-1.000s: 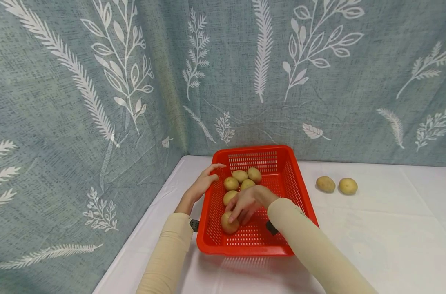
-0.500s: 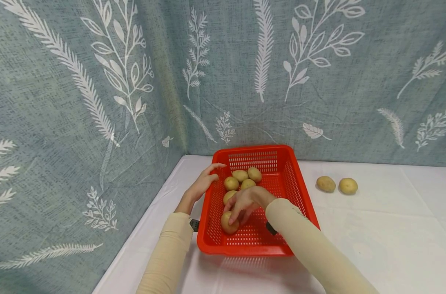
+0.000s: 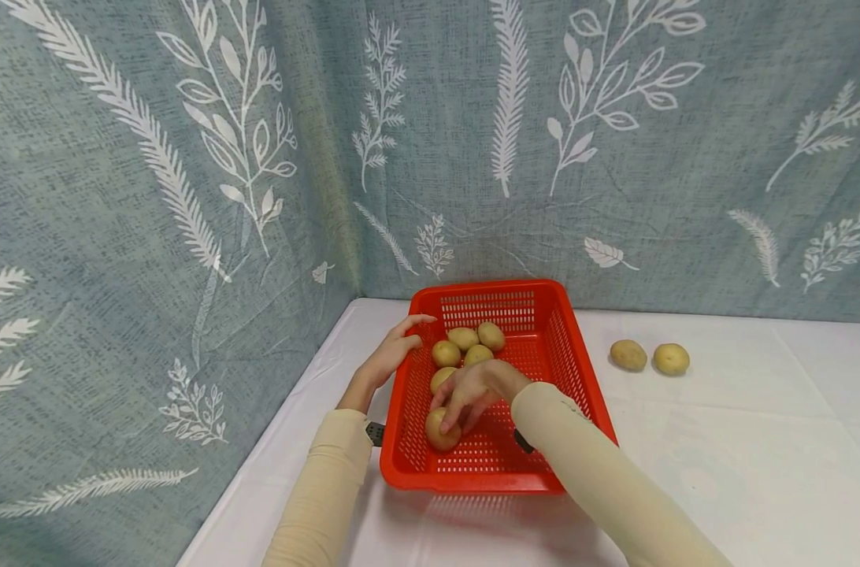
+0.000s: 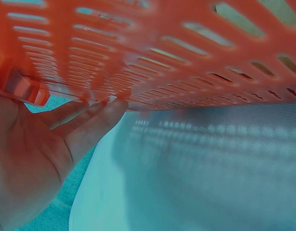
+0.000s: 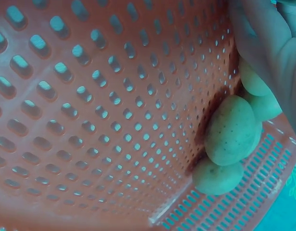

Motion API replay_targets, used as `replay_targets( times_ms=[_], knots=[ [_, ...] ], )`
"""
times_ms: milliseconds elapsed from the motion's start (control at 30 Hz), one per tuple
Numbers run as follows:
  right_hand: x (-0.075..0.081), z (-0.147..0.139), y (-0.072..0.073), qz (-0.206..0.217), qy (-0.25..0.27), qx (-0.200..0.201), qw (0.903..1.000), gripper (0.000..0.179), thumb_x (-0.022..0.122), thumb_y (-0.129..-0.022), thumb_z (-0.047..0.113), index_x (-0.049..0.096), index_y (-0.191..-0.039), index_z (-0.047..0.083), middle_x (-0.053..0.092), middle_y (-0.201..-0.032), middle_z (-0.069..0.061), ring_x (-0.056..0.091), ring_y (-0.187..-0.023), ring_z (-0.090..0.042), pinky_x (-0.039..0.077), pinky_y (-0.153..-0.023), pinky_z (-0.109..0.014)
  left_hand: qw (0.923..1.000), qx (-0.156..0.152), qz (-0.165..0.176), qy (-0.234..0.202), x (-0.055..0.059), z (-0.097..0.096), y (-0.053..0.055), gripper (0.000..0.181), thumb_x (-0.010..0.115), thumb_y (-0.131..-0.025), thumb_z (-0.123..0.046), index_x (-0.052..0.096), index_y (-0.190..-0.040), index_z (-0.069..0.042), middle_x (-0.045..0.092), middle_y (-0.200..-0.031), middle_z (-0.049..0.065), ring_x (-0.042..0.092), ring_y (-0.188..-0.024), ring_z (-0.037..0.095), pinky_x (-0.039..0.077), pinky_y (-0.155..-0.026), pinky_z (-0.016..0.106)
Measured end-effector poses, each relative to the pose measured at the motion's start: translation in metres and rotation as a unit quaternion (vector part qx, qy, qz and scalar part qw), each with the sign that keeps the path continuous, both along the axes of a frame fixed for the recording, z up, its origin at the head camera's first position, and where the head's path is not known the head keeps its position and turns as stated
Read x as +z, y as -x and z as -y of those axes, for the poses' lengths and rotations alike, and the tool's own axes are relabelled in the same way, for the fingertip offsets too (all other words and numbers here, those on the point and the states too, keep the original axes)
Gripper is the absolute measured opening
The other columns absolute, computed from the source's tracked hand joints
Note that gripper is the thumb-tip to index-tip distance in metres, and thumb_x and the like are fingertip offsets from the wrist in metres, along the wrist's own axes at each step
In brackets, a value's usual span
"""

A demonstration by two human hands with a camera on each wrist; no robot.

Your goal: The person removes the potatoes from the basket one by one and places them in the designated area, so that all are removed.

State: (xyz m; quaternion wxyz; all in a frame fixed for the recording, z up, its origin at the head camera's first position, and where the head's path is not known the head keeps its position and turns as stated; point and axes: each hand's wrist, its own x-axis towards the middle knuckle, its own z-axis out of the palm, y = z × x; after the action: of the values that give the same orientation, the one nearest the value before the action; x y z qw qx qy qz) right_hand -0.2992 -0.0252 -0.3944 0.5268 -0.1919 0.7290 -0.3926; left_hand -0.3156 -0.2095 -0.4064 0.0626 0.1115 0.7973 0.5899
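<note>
A red perforated plastic basket [image 3: 497,483] stands on the white-covered table. My left hand [image 3: 386,356] grips its left rim, thumb and index finger over the edge; in the left wrist view the other fingers [image 4: 97,126] lie against the outer wall. Inside the basket, my right hand [image 3: 475,394] reaches down with thumb and fingers curled round a potato [image 3: 440,431] near the front left. Several more potatoes [image 3: 446,354] lie behind it along the left and back. In the right wrist view, potatoes [image 5: 230,131] sit beside the hand [image 5: 277,53], with the gripped one mostly out of frame.
Two loose potatoes [image 3: 628,356] lie side by side on the white cloth [image 3: 728,449] to the right of the basket. A blue-green curtain [image 3: 465,142] with white leaf prints hangs behind and along the left side. A dark wrist strap piece [image 3: 523,440] shows under the right sleeve.
Hardly anything moves: the right hand stays on the potato, which shifts very slightly left. The left hand and basket keep their place.
</note>
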Motion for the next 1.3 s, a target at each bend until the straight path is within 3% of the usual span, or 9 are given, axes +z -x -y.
replay_targets(
  times_ms=[300, 667, 867, 1100, 1300],
  knots=[
    [0.001, -0.002, 0.001, 0.004, 0.006, 0.007, 0.9999, 0.026, 0.065, -0.086, 0.001, 0.059, -0.111, 0.002, 0.057, -0.105, -0.009, 0.056, -0.088, -0.021, 0.050, -0.083, -0.034, 0.9999, 0.003, -0.003, 0.010, 0.001, 0.000, -0.001, 0.050, 0.034, -0.088, 0.001, 0.043, -0.137, -0.001, 0.040, -0.138, 0.019, 0.046, -0.110, 0.030, 0.044, -0.086, 0.032],
    [0.013, -0.010, 0.003, -0.016, 0.046, 0.016, 0.9987, 0.030, 0.066, -0.085, 0.003, 0.057, -0.114, 0.003, 0.056, -0.109, -0.010, 0.057, -0.095, -0.022, 0.049, -0.086, -0.036, 1.0000, -0.002, -0.002, 0.005, 0.003, -0.001, -0.003, 0.049, 0.032, -0.088, 0.002, 0.041, -0.137, 0.002, 0.042, -0.134, 0.025, 0.046, -0.112, 0.039, 0.046, -0.088, 0.034],
    [0.024, -0.020, 0.006, -0.028, 0.063, -0.007, 0.9976, 0.034, 0.068, -0.084, 0.006, 0.056, -0.116, 0.002, 0.054, -0.111, -0.012, 0.057, -0.097, -0.023, 0.050, -0.085, -0.037, 0.9999, -0.003, -0.006, 0.008, 0.001, 0.000, -0.002, 0.049, 0.032, -0.088, 0.002, 0.041, -0.136, 0.003, 0.042, -0.133, 0.026, 0.046, -0.111, 0.040, 0.046, -0.085, 0.031],
    [0.039, -0.040, 0.012, -0.026, 0.088, -0.064, 0.9937, 0.038, 0.069, -0.084, 0.003, 0.055, -0.118, 0.000, 0.046, -0.120, -0.014, 0.056, -0.099, -0.026, 0.048, -0.088, -0.041, 0.9997, -0.003, -0.015, 0.020, 0.001, 0.001, -0.003, 0.050, 0.032, -0.088, 0.002, 0.042, -0.136, 0.001, 0.042, -0.133, 0.023, 0.047, -0.108, 0.033, 0.044, -0.083, 0.030],
    [0.048, -0.058, 0.017, -0.034, 0.110, -0.101, 0.9882, 0.045, 0.066, -0.085, -0.001, 0.048, -0.126, -0.003, 0.047, -0.122, -0.017, 0.057, -0.100, -0.028, 0.046, -0.090, -0.043, 0.9995, -0.009, -0.024, 0.020, 0.002, 0.001, -0.003, 0.050, 0.033, -0.087, 0.002, 0.042, -0.136, 0.001, 0.038, -0.137, 0.021, 0.043, -0.111, 0.031, 0.041, -0.085, 0.032]
  ],
)
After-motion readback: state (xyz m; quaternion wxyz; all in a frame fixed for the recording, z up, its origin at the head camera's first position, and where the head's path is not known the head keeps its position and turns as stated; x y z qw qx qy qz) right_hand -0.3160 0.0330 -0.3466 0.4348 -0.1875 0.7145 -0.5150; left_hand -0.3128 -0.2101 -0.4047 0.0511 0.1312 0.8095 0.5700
